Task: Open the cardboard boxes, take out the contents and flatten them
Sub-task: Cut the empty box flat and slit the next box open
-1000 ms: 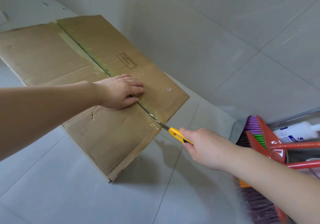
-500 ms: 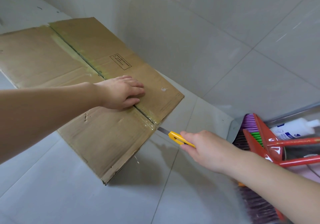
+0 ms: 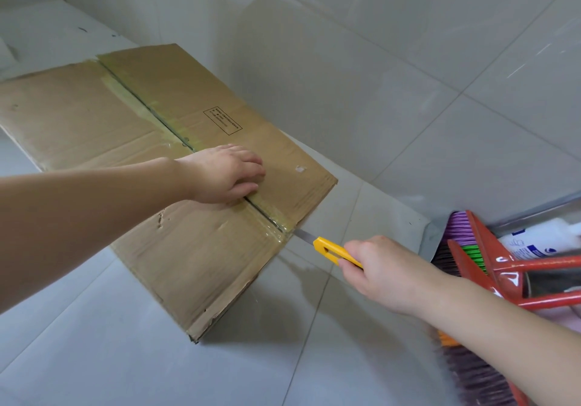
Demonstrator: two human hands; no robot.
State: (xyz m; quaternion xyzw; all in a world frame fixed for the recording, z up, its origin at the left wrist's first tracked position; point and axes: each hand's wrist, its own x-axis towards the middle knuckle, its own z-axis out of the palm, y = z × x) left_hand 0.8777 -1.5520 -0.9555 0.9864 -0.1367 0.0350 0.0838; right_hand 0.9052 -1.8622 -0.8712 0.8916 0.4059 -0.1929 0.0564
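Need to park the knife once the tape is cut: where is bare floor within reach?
Bare tile lies in front of the cardboard box, below the left hand, and between the box's near corner and the right hand gripping the utility knife. Crowded at right: brooms and a white bottle.

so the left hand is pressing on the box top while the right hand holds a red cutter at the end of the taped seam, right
Not quite: the cutter is yellow, not red, as the head view shows. The rest stands: the left hand presses on the top of the box, and the right hand holds the cutter at the near end of the taped seam.
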